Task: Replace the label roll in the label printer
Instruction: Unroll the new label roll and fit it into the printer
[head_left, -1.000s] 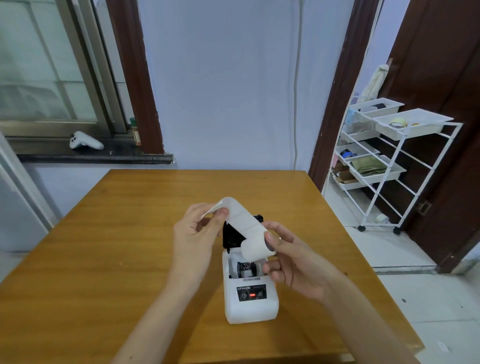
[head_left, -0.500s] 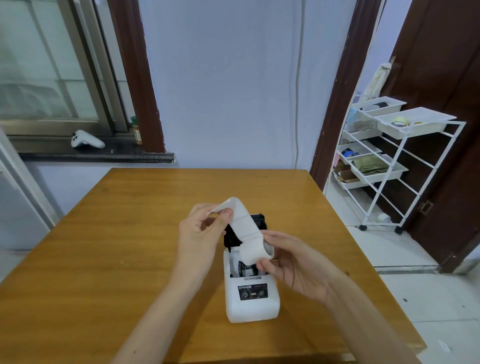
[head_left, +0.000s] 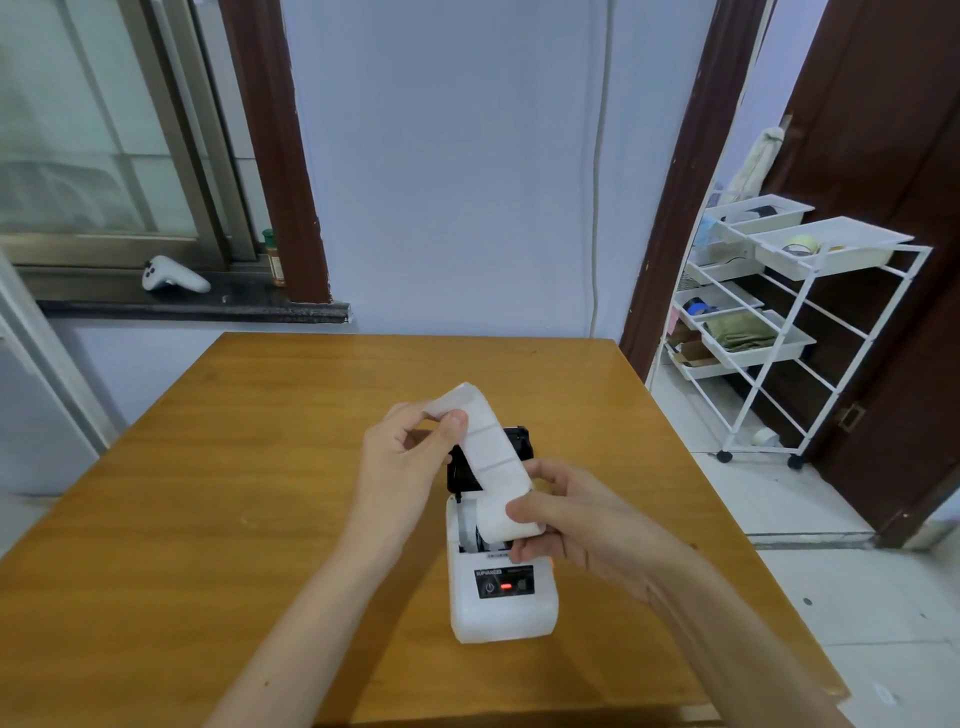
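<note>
Label roll replacement, intermediate stage. The label printer (head_left: 502, 592) is seen standing on the wooden table (head_left: 218, 467), with its black lid (head_left: 514, 441) swung open toward the far side and a red light lit on the front panel. The label roll (head_left: 506, 514) is held just above the open paper bay rather than seated in it; the interior of the bay is largely hidden behind the roll and the fingers, so whether an old roll or core remains inside cannot be told. The roll body is gripped by the right hand (head_left: 576, 525), its thumb and fingers closed around the wound part. A free strip of labels (head_left: 485, 441) is drawn up and away from the roll, and its leading end is pinched between thumb and fingers of the left hand (head_left: 405, 457).

The opening of the lid is judged complete, and a length of labels is already unwound. Left to be done, as far as can be judged: the roll is to be lowered into the bay, the strip laid over the exit slot, and the lid closed.
</note>
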